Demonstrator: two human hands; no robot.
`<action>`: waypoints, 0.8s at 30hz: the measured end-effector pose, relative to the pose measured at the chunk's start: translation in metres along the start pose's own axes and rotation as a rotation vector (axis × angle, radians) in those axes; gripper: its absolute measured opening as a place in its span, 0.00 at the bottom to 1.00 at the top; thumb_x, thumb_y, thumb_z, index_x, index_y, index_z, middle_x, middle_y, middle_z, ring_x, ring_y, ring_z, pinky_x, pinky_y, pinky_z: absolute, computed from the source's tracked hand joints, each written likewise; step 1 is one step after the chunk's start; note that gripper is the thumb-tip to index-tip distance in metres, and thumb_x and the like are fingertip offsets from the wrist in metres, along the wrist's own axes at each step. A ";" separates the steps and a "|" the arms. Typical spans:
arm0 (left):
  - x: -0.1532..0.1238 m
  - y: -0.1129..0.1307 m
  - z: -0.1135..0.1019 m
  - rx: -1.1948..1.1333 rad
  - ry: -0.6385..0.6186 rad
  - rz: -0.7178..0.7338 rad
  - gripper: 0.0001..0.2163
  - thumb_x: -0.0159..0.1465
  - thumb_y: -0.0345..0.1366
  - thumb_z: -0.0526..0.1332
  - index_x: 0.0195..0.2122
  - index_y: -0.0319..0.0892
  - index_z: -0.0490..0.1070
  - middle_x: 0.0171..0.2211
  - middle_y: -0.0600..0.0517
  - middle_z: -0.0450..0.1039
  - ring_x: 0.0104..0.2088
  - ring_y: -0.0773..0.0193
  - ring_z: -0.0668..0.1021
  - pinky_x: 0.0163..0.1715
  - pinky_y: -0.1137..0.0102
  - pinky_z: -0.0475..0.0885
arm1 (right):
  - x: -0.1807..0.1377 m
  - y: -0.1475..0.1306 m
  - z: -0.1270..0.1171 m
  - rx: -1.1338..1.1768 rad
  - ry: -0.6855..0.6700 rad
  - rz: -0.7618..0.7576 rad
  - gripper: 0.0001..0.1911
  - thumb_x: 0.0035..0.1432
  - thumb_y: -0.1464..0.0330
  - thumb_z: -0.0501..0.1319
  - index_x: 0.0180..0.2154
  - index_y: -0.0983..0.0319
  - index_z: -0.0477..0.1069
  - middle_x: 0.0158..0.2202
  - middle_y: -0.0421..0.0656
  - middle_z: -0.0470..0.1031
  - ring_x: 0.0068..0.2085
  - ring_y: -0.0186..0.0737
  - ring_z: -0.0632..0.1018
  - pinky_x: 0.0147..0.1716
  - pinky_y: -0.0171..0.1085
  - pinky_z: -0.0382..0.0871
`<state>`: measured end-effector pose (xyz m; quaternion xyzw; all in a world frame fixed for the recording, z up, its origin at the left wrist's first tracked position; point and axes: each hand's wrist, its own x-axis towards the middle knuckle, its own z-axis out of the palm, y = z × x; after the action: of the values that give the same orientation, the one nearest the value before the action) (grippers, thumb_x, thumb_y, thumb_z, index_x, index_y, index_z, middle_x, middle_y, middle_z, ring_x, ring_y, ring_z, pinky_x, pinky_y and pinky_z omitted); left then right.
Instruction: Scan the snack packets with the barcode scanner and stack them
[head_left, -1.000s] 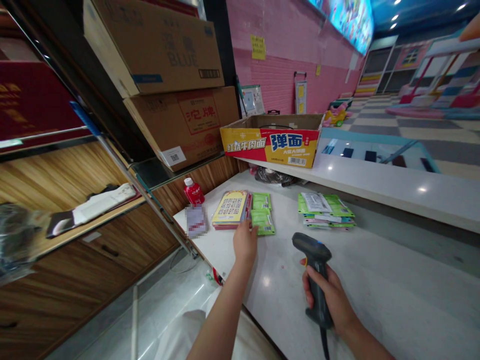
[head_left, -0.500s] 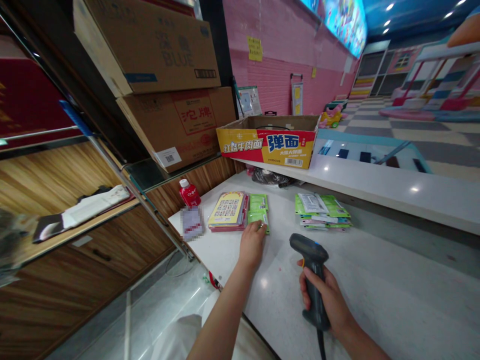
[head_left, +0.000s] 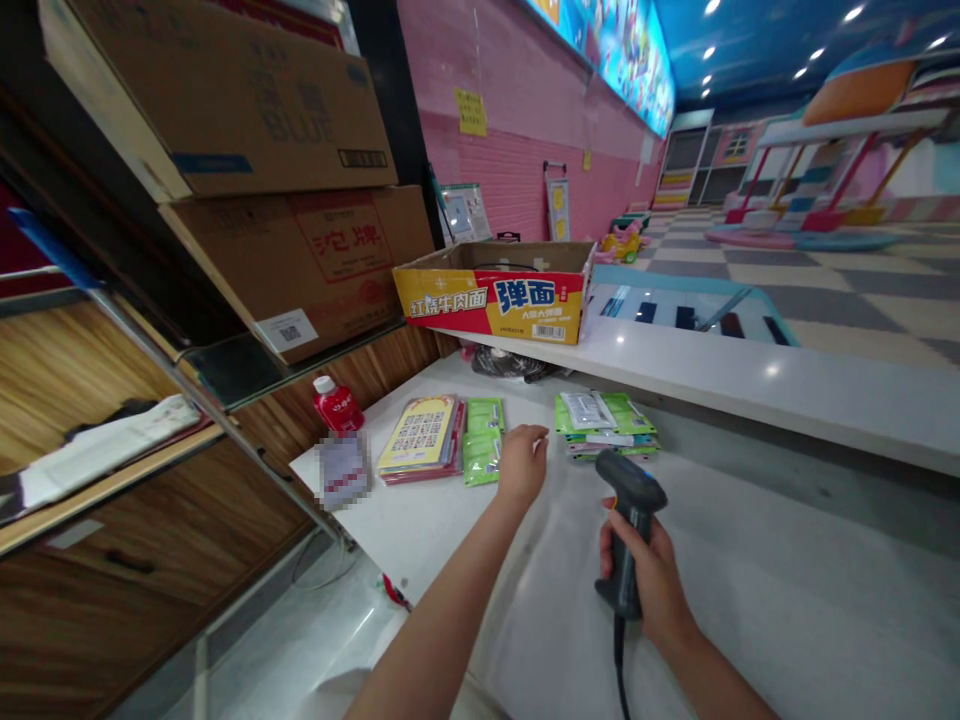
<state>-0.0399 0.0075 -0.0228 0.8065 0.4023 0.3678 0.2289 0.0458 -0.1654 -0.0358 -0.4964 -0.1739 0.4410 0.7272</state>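
Right hand (head_left: 651, 575), lower centre-right of frame: fist clenched round the grip of a dark barcode scanner (head_left: 628, 520). Scanner upright, head tipped toward the upper left, cable running down out of the bottom edge.

Left hand (head_left: 521, 466), centre of frame: reaching forward over the white counter (head_left: 787, 610), fingers loosely curled, nothing in them. It sits between two lots of packets, just beside the green sachets (head_left: 482, 442) on its left; whether it touches them cannot be told.

Left of the sachets: a flat stack of packets topped by a yellow QR-code card (head_left: 418, 438), touching or nearly touching them. Right of the hand, just beyond the scanner head: a second pile of green and white packets (head_left: 604, 424), lying flat.

Further left, near the counter's corner: a small red bottle with white cap (head_left: 336, 405), upright, with a blurred-out patch in front of it.

Raised ledge behind, upper centre: open yellow-and-red instant noodle carton (head_left: 495, 298). A dark bag (head_left: 511, 364) lies under the ledge below it.

Upper left: two large brown cardboard boxes (head_left: 247, 100) stacked on a glass shelf (head_left: 225, 365).
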 end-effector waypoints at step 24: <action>0.002 -0.016 -0.009 -0.372 0.112 -0.165 0.07 0.59 0.33 0.57 0.25 0.42 0.61 0.23 0.57 0.61 0.25 0.68 0.66 0.28 0.74 0.60 | -0.002 -0.001 -0.001 0.059 0.025 -0.023 0.21 0.50 0.58 0.67 0.42 0.60 0.67 0.19 0.33 0.71 0.15 0.30 0.69 0.12 0.28 0.62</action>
<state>-0.0543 0.0191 -0.0269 0.6930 0.4042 0.4599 0.3807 0.0460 -0.1680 -0.0356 -0.4782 -0.1576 0.4312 0.7487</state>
